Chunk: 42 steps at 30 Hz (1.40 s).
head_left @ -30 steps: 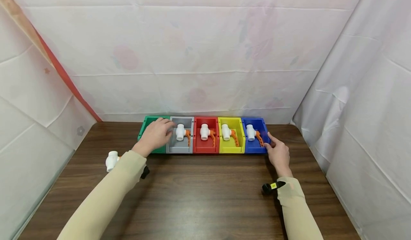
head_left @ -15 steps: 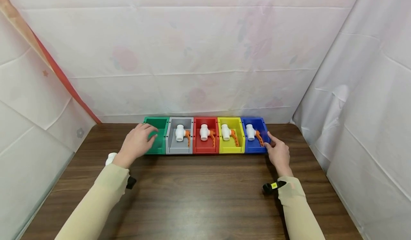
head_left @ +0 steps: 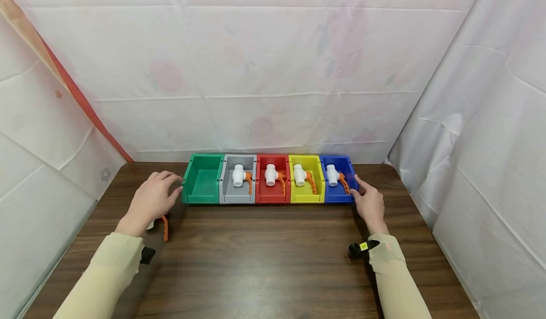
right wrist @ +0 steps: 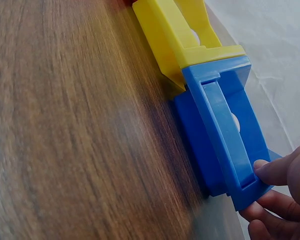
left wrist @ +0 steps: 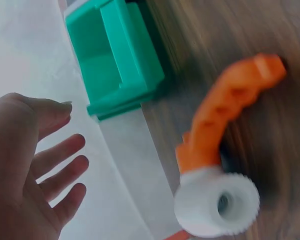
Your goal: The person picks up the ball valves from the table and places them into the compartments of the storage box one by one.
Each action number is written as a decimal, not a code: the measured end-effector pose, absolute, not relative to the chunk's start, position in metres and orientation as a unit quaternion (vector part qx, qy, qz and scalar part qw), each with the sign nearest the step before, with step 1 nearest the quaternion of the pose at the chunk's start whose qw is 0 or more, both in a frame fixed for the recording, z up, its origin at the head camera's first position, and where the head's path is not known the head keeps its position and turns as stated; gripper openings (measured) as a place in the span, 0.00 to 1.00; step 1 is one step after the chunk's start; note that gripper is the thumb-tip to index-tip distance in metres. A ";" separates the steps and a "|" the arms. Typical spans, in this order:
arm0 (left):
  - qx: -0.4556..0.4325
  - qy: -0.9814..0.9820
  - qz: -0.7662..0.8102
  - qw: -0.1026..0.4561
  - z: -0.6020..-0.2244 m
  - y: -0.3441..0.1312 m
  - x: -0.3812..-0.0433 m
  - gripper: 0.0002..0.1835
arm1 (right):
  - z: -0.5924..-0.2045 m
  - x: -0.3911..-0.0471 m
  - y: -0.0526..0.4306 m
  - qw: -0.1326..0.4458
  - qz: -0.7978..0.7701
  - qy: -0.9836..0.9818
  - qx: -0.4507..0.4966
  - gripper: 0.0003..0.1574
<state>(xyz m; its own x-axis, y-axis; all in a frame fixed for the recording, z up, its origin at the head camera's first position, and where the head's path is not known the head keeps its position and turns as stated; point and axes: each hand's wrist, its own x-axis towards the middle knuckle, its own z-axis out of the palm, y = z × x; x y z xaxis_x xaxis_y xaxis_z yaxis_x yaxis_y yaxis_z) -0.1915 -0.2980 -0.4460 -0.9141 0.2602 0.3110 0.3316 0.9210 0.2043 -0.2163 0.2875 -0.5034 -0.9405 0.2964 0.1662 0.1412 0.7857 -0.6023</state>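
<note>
My left hand (head_left: pixel 151 198), fingers loosely bent and holding nothing, hovers just left of the green bin (head_left: pixel 202 181). Below it on the table lies a ball valve, mostly hidden in the head view except its orange handle (head_left: pixel 166 229). The left wrist view shows its white body (left wrist: pixel 195 207) and curved handle apart from the fingers. At the row's other end, my right hand (head_left: pixel 370 205) pinches the right wall of the blue bin (right wrist: pixel 217 130), thumb over the rim and fingers outside. White ball valves with orange handles lie in the grey, red, yellow and blue bins; the green bin holds none.
The bins stand side by side near the table's back edge: green, grey (head_left: pixel 236 199), red (head_left: pixel 273 199), yellow (head_left: pixel 307 199), blue. Behind and at both sides hang white sheets (head_left: pixel 273 72). Brown wooden tabletop (head_left: pixel 264 262) stretches in front of the row.
My left hand has moved left, from over the green and grey bins to beside the green bin and above the loose valve. The right hand stays at the blue bin.
</note>
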 end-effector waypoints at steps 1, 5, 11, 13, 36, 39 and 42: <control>-0.150 -0.971 -0.124 0.136 -0.446 -0.301 -0.190 0.13 | -0.503 -0.216 0.288 0.127 0.306 -0.936 -0.116 0.32; -0.138 -0.978 -0.110 0.111 -0.448 -0.314 -0.184 0.13 | -0.503 -0.216 0.287 0.128 0.305 -0.936 -0.117 0.32; -0.118 -0.986 -0.107 0.057 -0.450 -0.327 -0.171 0.16 | -0.503 -0.215 0.286 0.130 0.303 -0.937 -0.117 0.32; -0.113 -0.987 -0.109 0.033 -0.451 -0.330 -0.167 0.18 | -0.503 -0.215 0.287 0.130 0.303 -0.937 -0.117 0.32; -0.119 -0.983 -0.107 -0.086 -0.460 -0.347 -0.150 0.34 | -0.499 -0.213 0.285 0.123 0.308 -0.936 -0.116 0.33; -0.126 -0.983 -0.103 -0.081 -0.460 -0.348 -0.151 0.32 | -0.499 -0.213 0.285 0.125 0.308 -0.936 -0.115 0.32; -0.125 -0.984 -0.101 -0.078 -0.459 -0.347 -0.153 0.30 | -0.500 -0.213 0.286 0.125 0.309 -0.936 -0.114 0.32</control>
